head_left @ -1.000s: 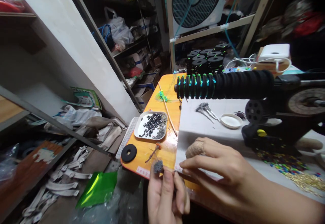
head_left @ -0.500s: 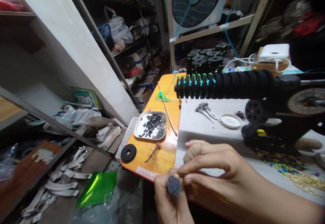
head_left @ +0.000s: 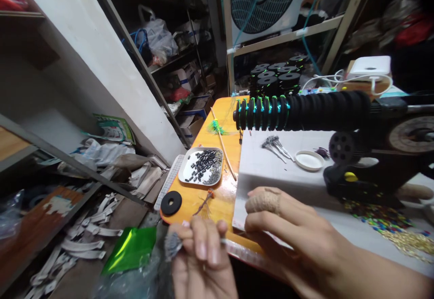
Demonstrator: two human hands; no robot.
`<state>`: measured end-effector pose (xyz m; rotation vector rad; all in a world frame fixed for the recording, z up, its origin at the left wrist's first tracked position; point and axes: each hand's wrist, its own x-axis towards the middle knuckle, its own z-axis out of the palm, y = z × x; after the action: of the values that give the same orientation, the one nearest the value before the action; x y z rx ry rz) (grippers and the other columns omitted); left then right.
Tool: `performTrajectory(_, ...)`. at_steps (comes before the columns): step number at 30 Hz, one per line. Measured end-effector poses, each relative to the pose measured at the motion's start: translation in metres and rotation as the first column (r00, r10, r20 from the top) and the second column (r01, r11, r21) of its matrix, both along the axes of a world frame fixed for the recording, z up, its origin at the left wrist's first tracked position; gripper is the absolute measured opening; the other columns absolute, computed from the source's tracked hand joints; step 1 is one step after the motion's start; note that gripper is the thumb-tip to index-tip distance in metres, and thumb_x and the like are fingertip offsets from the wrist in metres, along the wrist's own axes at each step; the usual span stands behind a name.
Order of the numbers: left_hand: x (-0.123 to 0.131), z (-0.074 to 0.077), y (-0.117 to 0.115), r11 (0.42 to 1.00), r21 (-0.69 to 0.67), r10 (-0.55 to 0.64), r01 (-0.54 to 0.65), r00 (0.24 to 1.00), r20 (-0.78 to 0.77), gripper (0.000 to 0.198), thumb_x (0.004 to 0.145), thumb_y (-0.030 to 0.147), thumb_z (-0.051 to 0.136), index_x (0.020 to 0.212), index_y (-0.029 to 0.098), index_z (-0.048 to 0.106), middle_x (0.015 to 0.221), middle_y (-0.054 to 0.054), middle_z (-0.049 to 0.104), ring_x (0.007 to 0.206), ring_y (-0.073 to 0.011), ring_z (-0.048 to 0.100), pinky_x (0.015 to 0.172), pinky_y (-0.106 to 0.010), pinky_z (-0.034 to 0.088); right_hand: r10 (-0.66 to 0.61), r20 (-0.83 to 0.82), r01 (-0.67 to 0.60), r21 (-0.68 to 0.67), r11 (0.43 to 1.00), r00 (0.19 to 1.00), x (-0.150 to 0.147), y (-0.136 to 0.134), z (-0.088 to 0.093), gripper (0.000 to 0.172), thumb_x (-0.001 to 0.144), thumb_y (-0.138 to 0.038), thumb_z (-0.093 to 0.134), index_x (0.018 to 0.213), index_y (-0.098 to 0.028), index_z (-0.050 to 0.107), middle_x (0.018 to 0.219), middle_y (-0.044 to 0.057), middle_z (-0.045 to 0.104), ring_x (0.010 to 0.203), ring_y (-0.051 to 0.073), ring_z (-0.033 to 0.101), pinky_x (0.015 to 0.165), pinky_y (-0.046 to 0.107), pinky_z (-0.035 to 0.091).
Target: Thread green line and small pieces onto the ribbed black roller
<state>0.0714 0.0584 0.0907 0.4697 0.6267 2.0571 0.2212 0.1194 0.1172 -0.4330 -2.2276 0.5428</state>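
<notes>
My left hand [head_left: 200, 263] is closed round a grey bundle of thin rods [head_left: 172, 245], whose end points left past the front edge of the orange table [head_left: 220, 199]. My right hand [head_left: 291, 235] sits just to its right over the white sheet [head_left: 267, 168], with a beige bandage on the forefinger and its fingertips pinched near the bundle's other end. What those fingertips hold is hidden.
A white tray of small black pieces [head_left: 202, 165] and a black foam ring [head_left: 171, 203] lie on the table. A long black roller with green thread [head_left: 294, 111] spans the right on a winding machine [head_left: 379, 154]. A white dish [head_left: 308, 160], metal pins [head_left: 276, 146], coloured beads [head_left: 379, 211] and cluttered shelves surround.
My left hand has turned the bundle from pointing at the camera to pointing left and moved it left. My right hand's fingers have shifted right, off the bundle's end.
</notes>
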Motion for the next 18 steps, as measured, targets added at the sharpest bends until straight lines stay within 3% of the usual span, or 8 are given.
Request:
performTrajectory(2,-0.024,0.009,0.008,0.998,0.055,0.031,-0.022,0.986,-0.163,0.021,0.083,0.024,0.076,0.071,0.02,0.06,0.06,0.007,0.042,0.051,-0.0072,0.039,0.059,-0.018,0.05,-0.042,-0.007,0.042,0.059,0.997,0.999,0.001,0.003,-0.001,0.021,0.088,0.001,0.051,0.098,-0.016,0.057,0.088,0.009,0.061,0.084,0.021,0.057,0.071,0.031,0.047)
performTrajectory(4,-0.048,0.014,0.019,1.0,-0.016,0.005,-0.014,0.884,-0.468,0.009,0.089,0.02,0.067,0.081,0.02,0.063,0.064,0.005,0.046,0.057,-0.01,0.043,0.06,-0.021,0.046,-0.056,0.003,0.056,0.077,0.995,0.998,0.002,0.006,0.001,0.02,0.09,0.0,0.048,0.099,-0.016,0.057,0.085,0.008,0.06,0.081,0.019,0.056,0.068,0.029,0.046)
performTrajectory(5,-0.059,0.016,0.026,0.998,-0.043,0.006,-0.046,0.75,-0.662,0.008,0.09,0.017,0.061,0.083,0.021,0.063,0.067,0.003,0.049,0.062,-0.0117,0.046,0.062,-0.023,0.045,-0.056,0.007,0.055,0.073,0.996,0.998,0.002,0.007,0.003,0.019,0.091,-0.002,0.047,0.098,-0.017,0.057,0.083,0.007,0.06,0.078,0.019,0.055,0.066,0.029,0.046)
performTrajectory(7,-0.079,0.017,0.04,0.985,-0.086,-0.039,-0.147,0.297,-0.954,0.019,0.088,0.008,0.051,0.078,0.021,0.06,0.072,0.002,0.053,0.068,-0.014,0.05,0.066,-0.025,0.042,-0.056,0.015,0.056,0.047,0.997,0.998,0.003,0.009,0.008,0.017,0.091,-0.004,0.047,0.094,-0.018,0.058,0.082,0.006,0.059,0.075,0.018,0.055,0.065,0.028,0.046)
performTrajectory(9,-0.095,0.019,0.053,0.982,-0.095,-0.079,-0.165,0.101,-0.992,0.023,0.083,0.003,0.048,0.074,0.021,0.06,0.079,-0.001,0.057,0.076,-0.017,0.055,0.072,-0.028,0.042,-0.07,0.023,0.07,0.008,0.998,0.997,0.003,0.01,0.012,0.016,0.09,-0.006,0.049,0.089,-0.018,0.058,0.082,0.006,0.059,0.075,0.017,0.055,0.065,0.028,0.047)
performTrajectory(14,-0.111,0.025,0.081,0.957,-0.249,-0.258,-0.151,-0.045,-0.965,0.024,0.086,0.013,0.046,0.088,0.019,0.07,0.098,-0.007,0.067,0.094,-0.0236,0.062,0.087,-0.034,0.044,-0.085,0.012,0.085,-0.06,0.995,0.996,0.004,0.011,0.009,0.015,0.092,-0.009,0.052,0.086,-0.018,0.063,0.082,0.007,0.059,0.076,0.018,0.056,0.065,0.028,0.046)
performTrajectory(16,-0.113,0.026,0.089,0.914,-0.379,-0.393,-0.143,-0.088,-0.915,0.021,0.087,0.024,0.054,0.089,0.017,0.073,0.091,-0.007,0.072,0.088,-0.0244,0.064,0.083,-0.034,0.046,-0.075,0.017,0.076,-0.066,0.995,0.997,0.005,0.013,0.008,0.014,0.092,-0.01,0.055,0.087,-0.018,0.065,0.081,0.006,0.059,0.075,0.018,0.056,0.064,0.028,0.045)
performTrajectory(18,-0.112,0.024,0.093,0.849,-0.516,-0.528,-0.115,-0.13,-0.839,0.024,0.083,0.035,0.061,0.079,0.015,0.074,0.076,-0.005,0.073,0.075,-0.0234,0.065,0.071,-0.031,0.048,-0.068,0.018,0.069,-0.055,0.996,0.997,0.005,0.014,0.007,0.013,0.092,-0.011,0.058,0.088,-0.018,0.068,0.08,0.006,0.059,0.075,0.017,0.056,0.063,0.027,0.044)
